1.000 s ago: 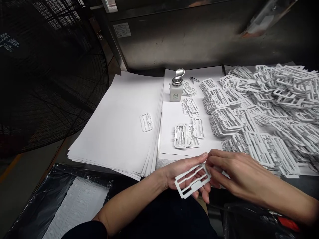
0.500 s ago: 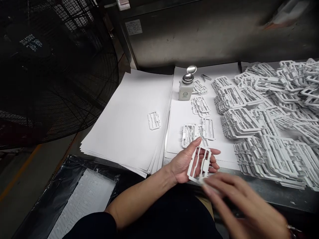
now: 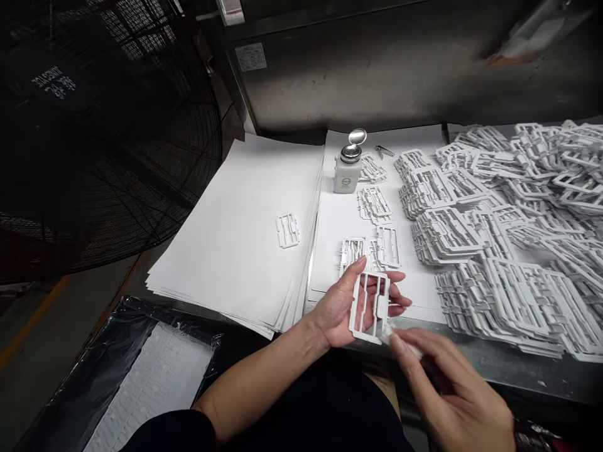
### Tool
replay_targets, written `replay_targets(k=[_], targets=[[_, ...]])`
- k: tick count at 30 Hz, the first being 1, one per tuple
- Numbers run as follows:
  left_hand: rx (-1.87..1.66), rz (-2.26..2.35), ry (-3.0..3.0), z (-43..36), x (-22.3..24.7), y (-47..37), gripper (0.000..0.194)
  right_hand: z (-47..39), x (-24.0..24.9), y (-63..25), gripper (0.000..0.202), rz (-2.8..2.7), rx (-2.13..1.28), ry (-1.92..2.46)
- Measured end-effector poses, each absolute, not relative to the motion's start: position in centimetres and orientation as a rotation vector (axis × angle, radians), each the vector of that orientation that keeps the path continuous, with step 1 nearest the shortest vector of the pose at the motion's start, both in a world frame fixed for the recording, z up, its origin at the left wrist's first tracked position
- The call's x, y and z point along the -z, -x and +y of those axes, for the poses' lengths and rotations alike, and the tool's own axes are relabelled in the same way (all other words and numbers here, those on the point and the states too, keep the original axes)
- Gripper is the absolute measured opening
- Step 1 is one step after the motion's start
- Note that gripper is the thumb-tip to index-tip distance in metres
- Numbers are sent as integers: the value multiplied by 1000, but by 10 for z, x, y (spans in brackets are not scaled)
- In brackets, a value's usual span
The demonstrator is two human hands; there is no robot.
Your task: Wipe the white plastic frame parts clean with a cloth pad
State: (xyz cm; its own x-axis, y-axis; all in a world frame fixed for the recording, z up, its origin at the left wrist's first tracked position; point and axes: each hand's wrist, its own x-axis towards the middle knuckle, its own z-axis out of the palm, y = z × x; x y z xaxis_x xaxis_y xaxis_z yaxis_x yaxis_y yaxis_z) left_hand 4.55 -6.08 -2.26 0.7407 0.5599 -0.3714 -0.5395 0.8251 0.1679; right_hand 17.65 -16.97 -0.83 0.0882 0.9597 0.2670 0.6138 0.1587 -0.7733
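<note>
My left hand [image 3: 336, 311] holds a white plastic frame [image 3: 354, 314] with thin inner bars, the thumb along its left edge and the fingers behind it. My right hand [image 3: 452, 383] pinches a small white wad [image 3: 389, 331], which looks like cloth or tissue, at the frame's lower right corner. Just beyond the left hand, small piles of similar frames [image 3: 389, 247] lie on white paper. A single frame [image 3: 287, 230] rests alone on the paper stack to the left.
A white pump bottle [image 3: 347, 172] with its metal lid up stands behind the piles, near a nail clipper [image 3: 384, 151]. Heaps of frames [image 3: 518, 295] cover the right side. At left are a large black fan [image 3: 108, 138] and a black-lined box [image 3: 160, 370] holding white parts.
My right hand, blurred before, is now sharper, and the white wad shows clearly at the frame's lower right corner. The left hand still holds the frame in nearly the same place.
</note>
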Motion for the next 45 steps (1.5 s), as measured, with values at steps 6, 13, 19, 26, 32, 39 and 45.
replay_targets(k=[6,13,19,26,32,39,45], targets=[[-614,443,-63,-60,24,-42,53,-177,15,-184,9,-1524,-664,1587],[-592,445,-69,-61,26,-41,58,-160,0,-169,9,-1277,-634,1661],[-599,460,-50,-60,27,-40,58,-157,8,-173,11,-1516,-699,1561],[-676,483,-94,-53,19,-19,57,-148,13,-189,33,-1339,-763,1926],[-890,1075,-556,-46,12,-3,41,-108,23,-182,44,-1249,-949,2016],[-790,1381,-1086,-42,28,-8,31,-82,26,-162,45,-1286,-1041,2033],[-857,1259,-934,-48,19,-8,38,-96,18,-156,47,-1109,-1196,1921]])
